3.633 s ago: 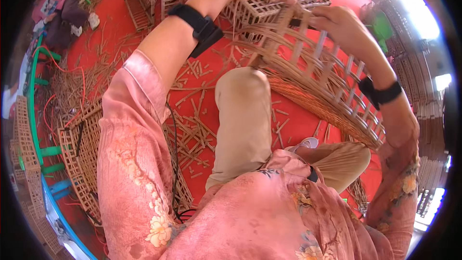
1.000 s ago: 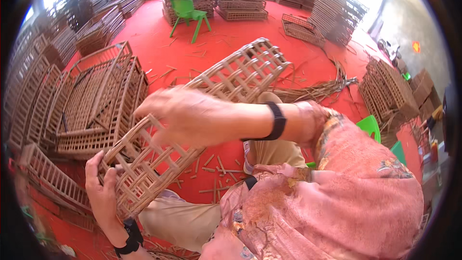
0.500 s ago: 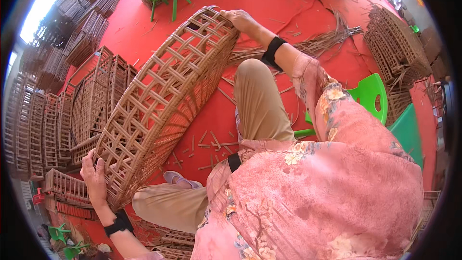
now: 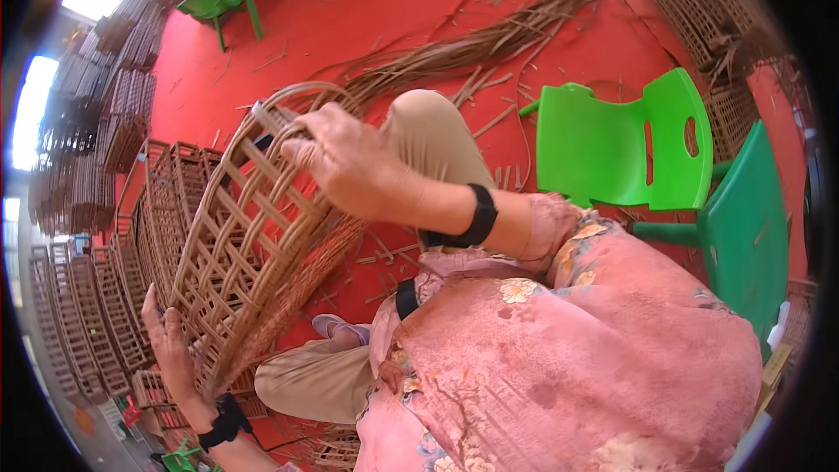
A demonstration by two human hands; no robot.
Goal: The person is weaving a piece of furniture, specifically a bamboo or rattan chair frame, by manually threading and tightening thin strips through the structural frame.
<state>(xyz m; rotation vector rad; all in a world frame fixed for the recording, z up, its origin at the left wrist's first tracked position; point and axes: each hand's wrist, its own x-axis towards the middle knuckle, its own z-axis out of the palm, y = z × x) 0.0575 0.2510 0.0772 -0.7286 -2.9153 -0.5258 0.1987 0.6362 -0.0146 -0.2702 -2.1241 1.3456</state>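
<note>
A large brown wicker basket (image 4: pixel 253 236) with an open lattice side stands tilted between my hands, its long side slanting from lower left to upper right. My right hand (image 4: pixel 354 162) is closed at its upper end, fingers bent around the rim; a small grey-tipped piece shows beside the fingertips, its kind unclear. At the lower left end, my left hand (image 4: pixel 177 358) bears against the basket's edge with its fingers pointing up along the outside. Part of the basket's far wall is hidden behind my right hand.
Stacked wicker baskets (image 4: pixel 79 315) line the left, with more (image 4: pixel 699 13) at the upper right. A bundle of cane strips (image 4: pixel 463 44) and scattered offcuts lie on the red floor (image 4: pixel 341 0). Green chairs (image 4: pixel 603 144) stand right of me, another green chair (image 4: pixel 232 4) at the far left.
The upper end of the basket has come nearer and to the left. My right arm has bent inward across the view, its hand shifting down and left. My view has turned rightward.
</note>
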